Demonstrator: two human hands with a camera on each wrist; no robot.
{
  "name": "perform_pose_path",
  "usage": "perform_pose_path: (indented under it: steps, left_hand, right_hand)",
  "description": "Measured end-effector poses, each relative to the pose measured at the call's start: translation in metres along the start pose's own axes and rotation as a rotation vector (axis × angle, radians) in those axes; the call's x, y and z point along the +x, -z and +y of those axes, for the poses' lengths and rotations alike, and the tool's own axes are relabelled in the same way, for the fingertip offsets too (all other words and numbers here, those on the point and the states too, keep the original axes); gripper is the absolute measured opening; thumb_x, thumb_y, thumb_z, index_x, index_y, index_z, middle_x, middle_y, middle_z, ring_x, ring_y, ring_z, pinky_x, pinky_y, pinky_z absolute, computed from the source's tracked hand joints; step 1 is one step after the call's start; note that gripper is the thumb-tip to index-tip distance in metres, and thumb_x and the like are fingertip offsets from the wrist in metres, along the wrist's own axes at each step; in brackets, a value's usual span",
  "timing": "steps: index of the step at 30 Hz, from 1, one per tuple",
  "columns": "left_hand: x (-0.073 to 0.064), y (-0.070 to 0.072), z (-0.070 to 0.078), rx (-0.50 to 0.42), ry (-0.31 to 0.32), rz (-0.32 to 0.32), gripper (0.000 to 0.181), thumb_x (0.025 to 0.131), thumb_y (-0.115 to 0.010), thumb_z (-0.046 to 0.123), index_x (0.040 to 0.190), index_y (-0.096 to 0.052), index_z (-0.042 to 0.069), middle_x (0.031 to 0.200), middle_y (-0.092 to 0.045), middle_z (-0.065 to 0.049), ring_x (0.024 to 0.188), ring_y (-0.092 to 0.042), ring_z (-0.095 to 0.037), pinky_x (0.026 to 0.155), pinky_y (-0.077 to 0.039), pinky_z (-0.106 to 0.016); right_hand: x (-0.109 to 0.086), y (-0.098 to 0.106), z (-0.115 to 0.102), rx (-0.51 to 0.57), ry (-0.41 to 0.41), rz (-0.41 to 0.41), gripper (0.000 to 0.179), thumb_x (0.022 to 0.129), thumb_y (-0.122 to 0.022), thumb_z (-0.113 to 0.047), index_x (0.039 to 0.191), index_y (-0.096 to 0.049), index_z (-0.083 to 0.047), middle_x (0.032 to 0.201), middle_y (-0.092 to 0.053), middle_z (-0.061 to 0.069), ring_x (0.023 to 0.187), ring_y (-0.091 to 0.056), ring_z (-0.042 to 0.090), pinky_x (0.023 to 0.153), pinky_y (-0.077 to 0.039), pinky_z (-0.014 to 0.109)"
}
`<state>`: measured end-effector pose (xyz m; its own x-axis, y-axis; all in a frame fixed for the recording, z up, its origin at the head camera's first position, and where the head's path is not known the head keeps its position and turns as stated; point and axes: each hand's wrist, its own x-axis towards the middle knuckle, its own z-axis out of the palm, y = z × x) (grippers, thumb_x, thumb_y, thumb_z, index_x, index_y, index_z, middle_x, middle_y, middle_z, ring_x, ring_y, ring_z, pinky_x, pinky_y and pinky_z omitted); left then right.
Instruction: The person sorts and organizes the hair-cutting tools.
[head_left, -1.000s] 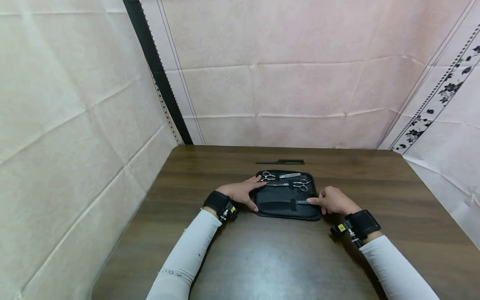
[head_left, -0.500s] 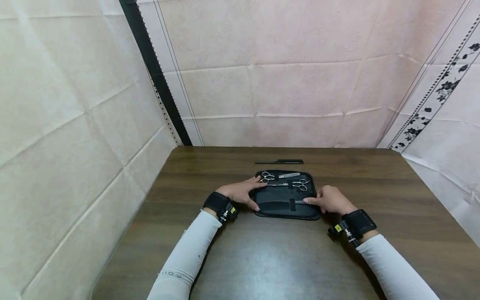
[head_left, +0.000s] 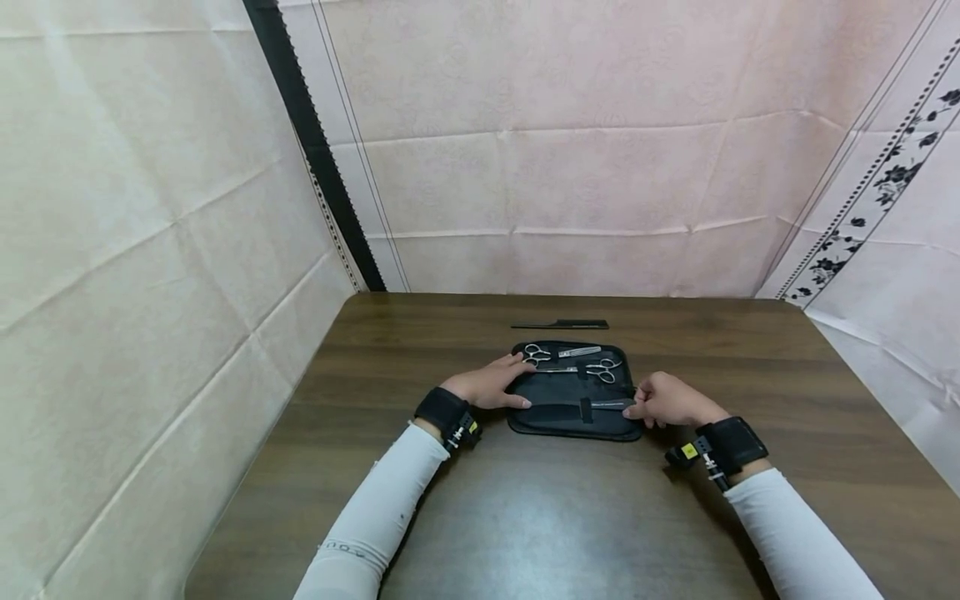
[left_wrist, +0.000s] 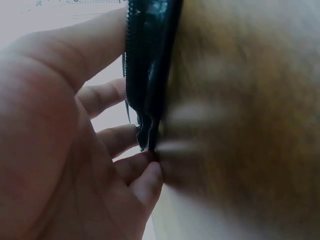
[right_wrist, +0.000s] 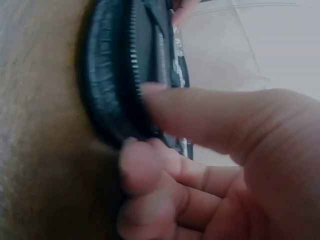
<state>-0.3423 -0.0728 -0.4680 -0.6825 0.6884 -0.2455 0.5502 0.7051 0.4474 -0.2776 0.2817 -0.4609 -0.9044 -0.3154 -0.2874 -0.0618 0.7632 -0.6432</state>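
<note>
An unfolded black zippered case (head_left: 558,423) lies on the table in the head view, holding scissors. One pair of scissors (head_left: 602,372) is at its right and another pair (head_left: 536,353) at its upper left. A silver-ended slim tool (head_left: 609,405) lies under a strap in the near half. My left hand (head_left: 491,383) rests on the case's left side, fingers spread, thumb on the near half. My right hand (head_left: 671,400) pinches the right edge by the tool's end, thumb over the zipper and other fingers curled below, as the right wrist view shows.
A black tail comb (head_left: 573,323) lies on the wooden table (head_left: 540,517) beyond the case. Pale cloth (head_left: 585,167) hangs behind the table's far edge and along both sides.
My left thumb has moved from the case's near left edge up and inward onto the near half. My right thumb has drawn back slightly right, exposing more of the silver end.
</note>
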Motion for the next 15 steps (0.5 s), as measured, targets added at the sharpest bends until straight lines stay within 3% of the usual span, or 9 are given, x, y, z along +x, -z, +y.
perform_pose_path:
  steps: [4, 15]
  left_hand:
    - [0.0002, -0.0001, -0.0006, -0.008, 0.012, 0.0, 0.07, 0.102, -0.062, 0.049, 0.162, -0.033, 0.026, 0.176, -0.009, -0.009, 0.163, -0.009, -0.029, 0.128, -0.023, -0.052]
    - [-0.0001, 0.0019, -0.0002, -0.001, 0.012, -0.012, 0.074, 0.102, -0.063, 0.049, 0.164, -0.031, 0.026, 0.176, -0.009, -0.01, 0.163, -0.009, -0.029, 0.128, -0.024, -0.052]
  right_hand:
    - [-0.0025, 0.0031, 0.0003, 0.025, 0.002, -0.034, 0.023, 0.098, -0.068, -0.014, 0.077, -0.066, -0.004, 0.064, -0.063, 0.003, 0.056, -0.057, 0.017, 0.056, -0.045, 0.029]
    - [-0.0047, 0.0002, -0.0041, 0.01, -0.042, 0.011, 0.026, 0.099, -0.062, -0.017, 0.077, -0.065, -0.005, 0.063, -0.063, 0.002, 0.055, -0.057, 0.018, 0.057, -0.046, 0.031]
